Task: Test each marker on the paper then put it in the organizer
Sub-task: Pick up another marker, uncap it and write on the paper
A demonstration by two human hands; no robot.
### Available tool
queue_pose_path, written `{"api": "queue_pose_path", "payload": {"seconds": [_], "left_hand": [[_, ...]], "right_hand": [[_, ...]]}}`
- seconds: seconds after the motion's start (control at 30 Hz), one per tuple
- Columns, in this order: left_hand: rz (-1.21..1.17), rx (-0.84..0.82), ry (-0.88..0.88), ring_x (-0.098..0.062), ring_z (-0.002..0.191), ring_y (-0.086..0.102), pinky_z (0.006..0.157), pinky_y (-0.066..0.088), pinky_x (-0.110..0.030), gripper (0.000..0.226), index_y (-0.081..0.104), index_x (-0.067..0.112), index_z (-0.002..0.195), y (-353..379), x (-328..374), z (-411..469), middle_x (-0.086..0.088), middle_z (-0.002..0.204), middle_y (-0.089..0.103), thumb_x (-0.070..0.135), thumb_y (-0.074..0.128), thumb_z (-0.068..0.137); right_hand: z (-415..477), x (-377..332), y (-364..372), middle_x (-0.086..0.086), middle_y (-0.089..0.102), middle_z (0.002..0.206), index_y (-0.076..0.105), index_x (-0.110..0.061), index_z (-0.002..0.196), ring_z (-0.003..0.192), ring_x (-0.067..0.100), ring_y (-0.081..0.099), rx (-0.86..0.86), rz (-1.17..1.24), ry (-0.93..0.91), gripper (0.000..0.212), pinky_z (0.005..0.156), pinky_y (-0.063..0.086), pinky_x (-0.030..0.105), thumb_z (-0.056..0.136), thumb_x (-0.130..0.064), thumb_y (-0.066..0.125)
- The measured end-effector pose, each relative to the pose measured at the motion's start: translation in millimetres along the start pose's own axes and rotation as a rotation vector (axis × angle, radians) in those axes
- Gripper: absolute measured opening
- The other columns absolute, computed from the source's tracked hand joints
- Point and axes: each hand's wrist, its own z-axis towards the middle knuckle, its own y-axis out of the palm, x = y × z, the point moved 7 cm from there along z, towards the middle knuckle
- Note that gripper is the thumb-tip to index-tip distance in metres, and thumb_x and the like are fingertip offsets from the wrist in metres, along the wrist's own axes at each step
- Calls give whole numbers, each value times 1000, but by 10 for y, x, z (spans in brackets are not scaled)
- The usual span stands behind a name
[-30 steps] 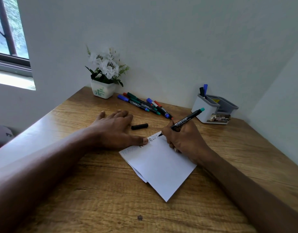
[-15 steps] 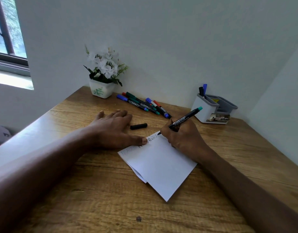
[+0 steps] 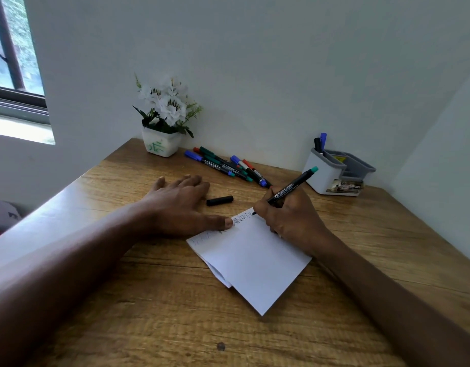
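Note:
My right hand (image 3: pixel 289 221) grips a black marker with a green end (image 3: pixel 292 187), its tip touching the far edge of the folded white paper (image 3: pixel 255 260), where scribbles run along the top. My left hand (image 3: pixel 180 207) lies flat on the desk, its thumb pressing the paper's top left edge. The marker's black cap (image 3: pixel 219 200) lies on the desk just beyond the paper. Several capped markers (image 3: pixel 228 166) lie in a pile near the wall. The white and grey organizer (image 3: pixel 334 172) stands at the back right with two markers (image 3: pixel 320 142) upright in it.
A white pot of white flowers (image 3: pixel 163 117) stands at the back left corner of the wooden desk (image 3: pixel 175 313). Walls close the desk in behind and on the right. A window (image 3: pixel 14 62) is at far left.
The marker tip has shifted slightly along the paper's top edge as my right hand writes. My left hand stays in place on the paper.

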Motion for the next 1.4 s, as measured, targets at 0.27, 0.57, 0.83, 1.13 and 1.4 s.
{"api": "queue_pose_path", "payload": {"seconds": [0.27, 0.57, 0.83, 1.13, 1.4], "left_hand": [[-6, -1, -1, -17, 155, 0, 123, 0, -55, 107, 9, 29, 159, 4, -6, 5, 4, 169, -1, 88, 38, 75], [-13, -5, 1, -17, 155, 0, 123, 1, -56, 109, 7, 30, 159, 20, -19, 26, 4, 169, -2, 89, 38, 73], [-14, -8, -1, -17, 155, 0, 123, 1, -56, 107, 8, 30, 159, 11, -16, 16, 4, 168, -1, 88, 39, 75], [-24, -5, -5, -17, 155, -1, 123, 0, -56, 106, 7, 31, 159, 16, -19, 12, 4, 168, -2, 88, 39, 76], [-78, 91, 42, -18, 153, 15, 122, 10, -58, 97, 24, 34, 156, -40, -20, 38, 5, 167, 15, 86, 43, 77]], "right_hand": [[7, 44, -19, -4, 60, 51, 68, -7, 78, 41, 6, 54, 29, 35, 45, 16, 43, 42, 18, 88, -18, 71], [-7, 101, -24, -4, 61, 53, 68, -9, 78, 42, 5, 54, 63, 60, 109, 17, 46, 43, 22, 89, -22, 71], [-26, 87, -25, 4, 65, 59, 68, -9, 79, 46, 10, 56, 45, 97, 163, 17, 42, 43, 21, 91, -20, 69], [-41, 97, -29, 2, 66, 58, 68, -9, 81, 45, 9, 57, 99, 88, 168, 12, 43, 43, 22, 88, -18, 70], [-28, 126, -51, 5, 69, 63, 68, -7, 83, 51, 11, 61, 82, 219, 198, 14, 45, 47, 22, 93, -16, 66]]}}
